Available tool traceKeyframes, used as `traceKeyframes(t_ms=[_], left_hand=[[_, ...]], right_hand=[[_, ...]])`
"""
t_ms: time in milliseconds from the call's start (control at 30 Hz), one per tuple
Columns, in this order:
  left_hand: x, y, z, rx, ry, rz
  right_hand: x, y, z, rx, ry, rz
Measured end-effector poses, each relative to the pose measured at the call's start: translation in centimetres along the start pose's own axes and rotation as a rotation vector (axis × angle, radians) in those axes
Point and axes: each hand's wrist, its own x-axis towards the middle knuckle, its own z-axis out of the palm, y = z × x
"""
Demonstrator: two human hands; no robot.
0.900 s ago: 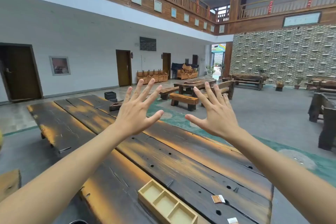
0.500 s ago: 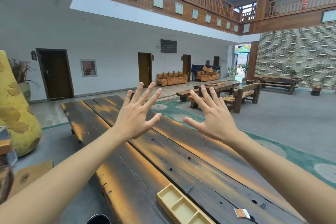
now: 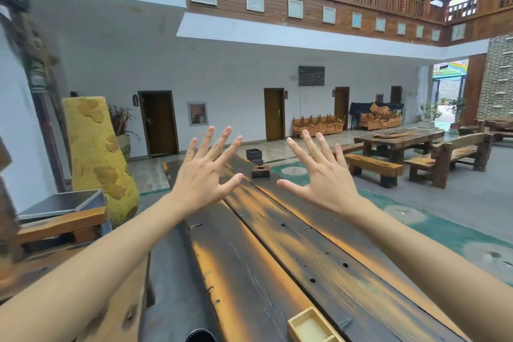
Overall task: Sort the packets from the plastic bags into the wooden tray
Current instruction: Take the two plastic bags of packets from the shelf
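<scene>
Both my arms reach out over a long dark wooden table point(image 3: 291, 253). My left hand point(image 3: 206, 175) and my right hand point(image 3: 322, 178) are held up side by side, palms away, fingers spread, holding nothing. The light wooden tray point(image 3: 311, 326) with compartments lies on the table at the bottom edge of the view, only its far end showing, and that compartment holds nothing. No packets or plastic bags are in view.
A small dark wooden block point(image 3: 261, 171) and a dark box point(image 3: 254, 154) sit at the table's far end. A tall yellow sculpture point(image 3: 97, 158) and a stack of boards point(image 3: 61, 216) stand left. Benches and another table point(image 3: 399, 139) fill the right.
The view has swung left and slightly up, so the tray slid toward the bottom edge and the small packets on the table dropped out of view. Both hands stayed raised and spread.
</scene>
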Motion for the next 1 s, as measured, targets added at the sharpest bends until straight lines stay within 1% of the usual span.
traceKeyframes(t_ms=[133,300,500,667,1000], left_hand=[[-1.1,-2.4,0.2,0.072,-0.009,-0.022],[-4.0,-6.0,-0.1,0.130,-0.026,-0.125],[-8.1,-10.6,-1.6,0.200,-0.082,-0.217],[-12.0,-14.7,-3.9,0.254,-0.099,-0.263],[-21.6,-22.8,-10.3,0.433,-0.161,-0.339]], right_hand=[[2.6,-1.9,2.0,0.038,0.001,-0.064],[5.0,-5.8,4.3,0.114,0.004,-0.181],[7.1,-11.4,7.6,0.185,-0.019,-0.258],[7.9,-17.6,8.7,0.237,-0.032,-0.335],[8.0,-32.5,10.3,0.372,-0.080,-0.485]])
